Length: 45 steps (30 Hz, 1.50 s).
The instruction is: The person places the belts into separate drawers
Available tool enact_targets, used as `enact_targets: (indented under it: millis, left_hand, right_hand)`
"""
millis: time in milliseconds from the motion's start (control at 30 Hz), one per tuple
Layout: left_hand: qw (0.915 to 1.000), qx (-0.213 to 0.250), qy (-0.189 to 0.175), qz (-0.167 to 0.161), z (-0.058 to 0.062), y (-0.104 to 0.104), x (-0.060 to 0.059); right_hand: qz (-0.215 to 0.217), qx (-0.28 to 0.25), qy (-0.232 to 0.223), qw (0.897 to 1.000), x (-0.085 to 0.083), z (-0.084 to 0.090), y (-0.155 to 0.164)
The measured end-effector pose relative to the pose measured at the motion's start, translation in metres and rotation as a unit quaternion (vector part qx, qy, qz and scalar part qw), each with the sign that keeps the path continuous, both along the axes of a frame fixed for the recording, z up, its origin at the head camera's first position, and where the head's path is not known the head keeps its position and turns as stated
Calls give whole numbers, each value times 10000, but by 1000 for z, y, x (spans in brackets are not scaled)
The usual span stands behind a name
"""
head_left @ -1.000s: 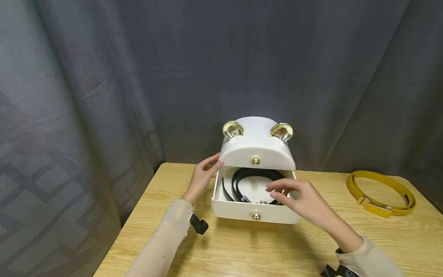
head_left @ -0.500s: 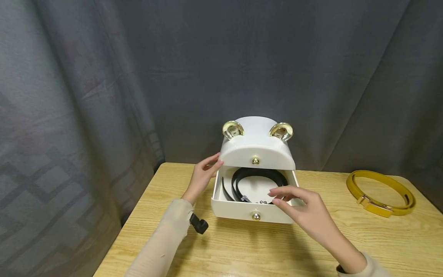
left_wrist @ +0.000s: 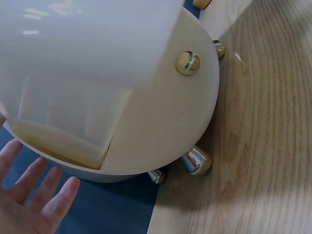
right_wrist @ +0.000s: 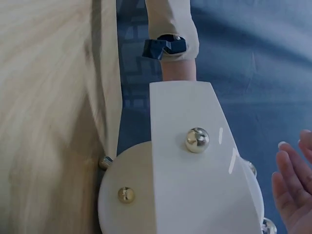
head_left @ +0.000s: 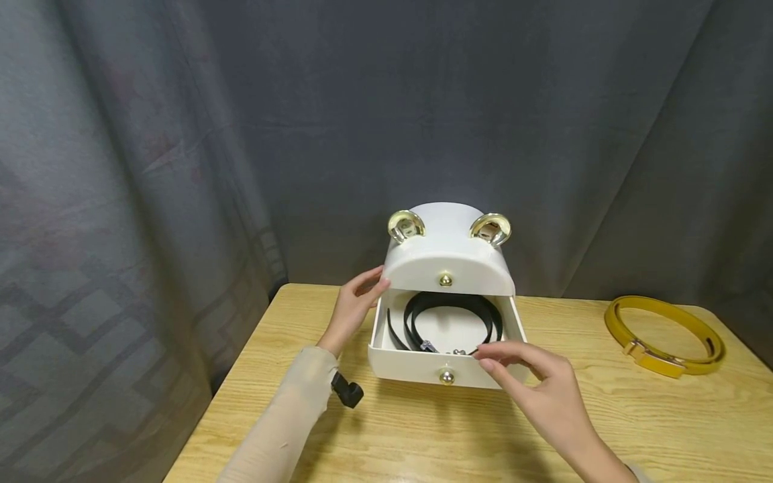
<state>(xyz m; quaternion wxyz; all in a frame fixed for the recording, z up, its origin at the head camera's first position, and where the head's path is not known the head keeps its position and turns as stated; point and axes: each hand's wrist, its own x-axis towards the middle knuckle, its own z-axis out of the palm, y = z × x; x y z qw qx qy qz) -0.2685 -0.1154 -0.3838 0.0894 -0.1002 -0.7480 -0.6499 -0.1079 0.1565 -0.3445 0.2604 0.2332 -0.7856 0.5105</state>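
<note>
Right grip (head_left: 543, 386) nearer drawer front (head_left: 417, 367), relaxed like left grip (head_left: 351, 308), wooden table (head_left: 423, 443), grey curtain (head_left: 374, 107)

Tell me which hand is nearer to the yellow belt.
Right. The right hand is by the open drawer, with the yellow belt off to its right; the left hand is farther, at the left side of the white box.

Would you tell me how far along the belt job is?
Done: the black belt lies coiled inside the open lower drawer. In hand: the left hand is at the box's side; the right hand, seemingly empty, is by the drawer's front edge. Probably left: the yellow belt, lying outside on the table, and closing the drawer.
</note>
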Motion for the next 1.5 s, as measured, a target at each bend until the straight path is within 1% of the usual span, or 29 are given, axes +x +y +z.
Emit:
enact_targets:
  millis: [133, 267, 467, 667, 733, 900, 967, 1133, 1367, 1433, 1500]
  left_hand:
    - [10000, 44, 5, 35, 1, 2, 0]
    - [10000, 62, 55, 44, 2, 2, 0]
    - [9999, -5, 122, 75, 1, 2, 0]
    - [9999, 129, 94, -42, 1, 2, 0]
    - [9999, 120, 77, -91, 3, 2, 1]
    - [9998, -40, 106, -189, 22, 4, 16]
    - [9997, -74, 136, -178, 29, 6, 23]
    - [9998, -70, 122, -128, 31, 7, 26]
    - [9999, -38, 76, -124, 30, 6, 23]
    - [9999, -57, 82, -126, 29, 6, 23]
    - [9999, -59, 97, -130, 29, 6, 24]
  right_hand:
    - [-20, -14, -63, 10000, 3, -5, 0]
    - [68, 36, -143, 9999, 4, -11, -2]
    - [174, -255, -182, 9994, 8, -23, -10]
    - [255, -372, -257, 9987, 7, -41, -17]
    - [246, -372, -322, 9985, 7, -45, -18]
    - [304, -421, -318, 9981, 5, -53, -22]
    - [328, -438, -274, 9981, 5, -56, -23]
    - [308, -444, -151, 9984, 3, -62, -26]
    - [179, -299, 251, 9991, -3, -69, -28]
    - [173, -283, 226, 9992, -3, -69, -29]
    - [163, -278, 81, 9994, -3, -69, -30]
